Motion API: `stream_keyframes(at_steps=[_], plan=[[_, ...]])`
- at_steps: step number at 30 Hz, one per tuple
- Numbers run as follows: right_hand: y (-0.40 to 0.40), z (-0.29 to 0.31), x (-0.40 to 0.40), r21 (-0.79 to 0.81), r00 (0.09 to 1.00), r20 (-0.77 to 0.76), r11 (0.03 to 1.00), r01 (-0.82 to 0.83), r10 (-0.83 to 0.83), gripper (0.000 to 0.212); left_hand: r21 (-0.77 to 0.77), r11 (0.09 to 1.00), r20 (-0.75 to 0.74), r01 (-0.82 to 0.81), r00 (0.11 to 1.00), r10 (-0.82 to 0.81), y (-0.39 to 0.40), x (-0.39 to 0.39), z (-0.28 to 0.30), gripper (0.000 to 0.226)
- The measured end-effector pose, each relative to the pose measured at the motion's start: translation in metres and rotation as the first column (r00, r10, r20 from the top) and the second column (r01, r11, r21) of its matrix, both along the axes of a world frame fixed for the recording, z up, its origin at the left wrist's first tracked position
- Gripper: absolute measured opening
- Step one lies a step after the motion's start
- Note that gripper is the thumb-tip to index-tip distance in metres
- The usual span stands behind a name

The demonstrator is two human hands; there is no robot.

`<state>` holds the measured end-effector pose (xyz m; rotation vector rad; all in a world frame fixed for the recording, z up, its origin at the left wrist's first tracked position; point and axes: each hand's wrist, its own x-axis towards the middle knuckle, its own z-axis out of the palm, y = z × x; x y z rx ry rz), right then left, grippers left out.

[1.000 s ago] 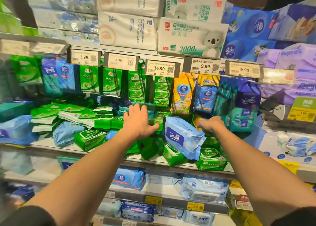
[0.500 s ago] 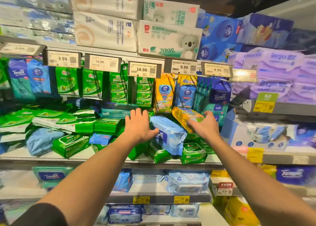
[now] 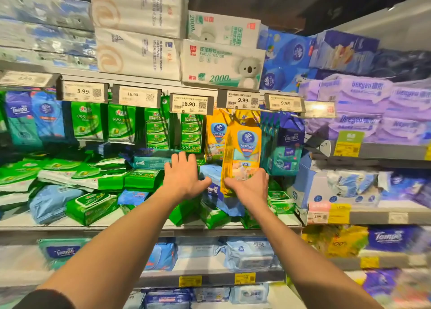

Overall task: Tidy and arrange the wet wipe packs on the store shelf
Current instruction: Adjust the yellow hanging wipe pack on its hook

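The right hand (image 3: 248, 187) grips a yellow pack (image 3: 242, 152) upright; the left hand (image 3: 184, 178) rests flat, fingers straight. The blue pack (image 3: 213, 189) between them could slide off the shelf (image 3: 140, 227) if nudged.

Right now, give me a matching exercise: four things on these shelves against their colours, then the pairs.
Things:
1. pack held by the right hand
2. Tempo pack between the hands
3. koala tissue box
4. stacked packs at far right

Colours:
A. purple
B. yellow
C. white and green
D. light blue

Pairs: 1-B, 2-D, 3-C, 4-A
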<state>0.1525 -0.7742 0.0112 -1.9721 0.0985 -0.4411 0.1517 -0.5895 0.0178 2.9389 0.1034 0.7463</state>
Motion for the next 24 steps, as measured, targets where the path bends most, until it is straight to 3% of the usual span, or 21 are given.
stream_keyframes(at_steps=[4,11,24], plan=[[0.009,0.0,0.0,0.029,0.991,0.113,0.998,0.062,-0.065,0.076,-0.005,0.999,0.0,-0.037,0.999,0.037,0.016,-0.002,-0.003,0.079],[0.019,-0.002,-0.003,-0.098,0.977,0.208,0.995,-0.025,0.045,0.076,-0.044,0.997,-0.032,-0.07,0.997,0.069,0.024,-0.004,-0.007,0.079],[0.032,-0.007,0.013,-0.127,0.991,0.134,0.991,0.039,-0.022,0.085,-0.033,0.998,0.024,-0.05,0.998,0.051,0.024,-0.005,-0.005,0.078]])
